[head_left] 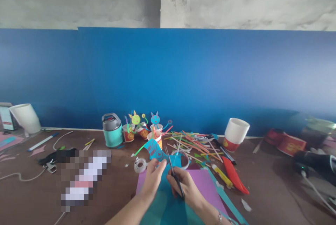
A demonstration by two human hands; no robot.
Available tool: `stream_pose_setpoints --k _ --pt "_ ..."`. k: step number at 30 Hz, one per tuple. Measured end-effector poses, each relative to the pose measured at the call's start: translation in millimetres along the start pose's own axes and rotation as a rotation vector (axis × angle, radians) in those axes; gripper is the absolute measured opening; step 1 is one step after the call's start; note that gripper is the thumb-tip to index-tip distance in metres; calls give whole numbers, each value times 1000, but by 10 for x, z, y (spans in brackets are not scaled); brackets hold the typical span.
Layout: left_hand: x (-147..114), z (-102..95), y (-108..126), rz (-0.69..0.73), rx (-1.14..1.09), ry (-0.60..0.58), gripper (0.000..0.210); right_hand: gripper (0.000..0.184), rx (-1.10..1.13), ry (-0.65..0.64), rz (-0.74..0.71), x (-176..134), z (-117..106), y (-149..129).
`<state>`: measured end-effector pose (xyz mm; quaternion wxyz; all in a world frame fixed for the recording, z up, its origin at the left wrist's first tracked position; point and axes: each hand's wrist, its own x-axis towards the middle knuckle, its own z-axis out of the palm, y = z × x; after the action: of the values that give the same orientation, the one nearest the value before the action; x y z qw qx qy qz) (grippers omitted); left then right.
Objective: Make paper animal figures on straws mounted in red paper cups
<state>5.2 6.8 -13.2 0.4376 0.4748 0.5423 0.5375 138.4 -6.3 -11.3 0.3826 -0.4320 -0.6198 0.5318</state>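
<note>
In the middle of the head view, my left hand (pixel 154 175) is closed on a piece of blue paper (pixel 155 150) with dark drawn shapes on it. My right hand (pixel 183 182) grips dark-handled scissors (pixel 172 169), whose blades point up and away beside the paper's right edge. Whether the blades touch the paper I cannot tell. Below both hands lie a teal sheet (pixel 168 204) and a purple sheet (pixel 202 183). A roll of clear tape (pixel 140 165) sits just left of my left hand.
Behind stand paper cups with animal figures (pixel 155 120) and a teal jar (pixel 112 134). Loose coloured sticks or straws (pixel 194 142) lie to the right. Farther right are stacked white cups (pixel 236 130), a red pointed object (pixel 234 176) and a yellow cutter (pixel 222 176). A blue panel (pixel 168 77) closes off the back.
</note>
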Motion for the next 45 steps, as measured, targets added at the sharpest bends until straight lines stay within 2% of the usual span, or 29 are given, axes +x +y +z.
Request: stream_pose_setpoints --k 5,20,27,37,45 --pt "-18 8 51 85 -79 -92 20 45 7 -14 19 -8 5 -11" --pt "-14 -31 95 144 -82 -144 16 47 -22 -18 26 -9 -12 -32" --pt "0 -17 92 151 -76 -105 20 44 -18 -31 32 -10 -12 -35" --pt "15 -26 121 142 -87 -154 26 42 -34 -16 35 -15 -9 -80" --pt "31 -34 54 156 -88 -141 22 41 -36 -18 46 -24 -10 -103"
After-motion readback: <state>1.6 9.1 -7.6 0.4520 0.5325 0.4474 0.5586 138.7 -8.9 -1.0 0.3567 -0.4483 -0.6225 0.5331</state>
